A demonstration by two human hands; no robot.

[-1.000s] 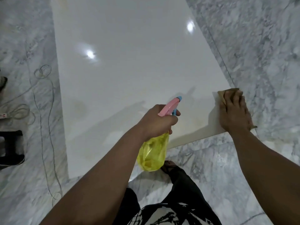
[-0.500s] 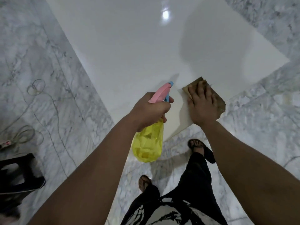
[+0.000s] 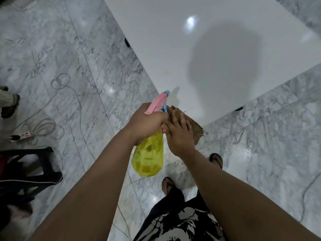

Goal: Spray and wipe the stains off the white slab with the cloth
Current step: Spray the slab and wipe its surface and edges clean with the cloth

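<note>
- White slab [image 3: 217, 49] lies on the grey marble floor [image 3: 86, 66], its near corner under the hands.
- Left hand [image 3: 145, 122] grips the yellow spray bottle [image 3: 148, 157] by its pink head, nozzle over the slab's corner.
- Right hand [image 3: 179, 134], fingers straight, presses the brown cloth [image 3: 194, 126] flat on that corner.
- Power strip [image 3: 20, 135] and black stool [image 3: 29, 164] sit at left.

A power strip [image 3: 20, 136] with coiled cable [image 3: 45, 128] lies on the marble floor [image 3: 86, 75] near a black stool [image 3: 31, 168].
</note>
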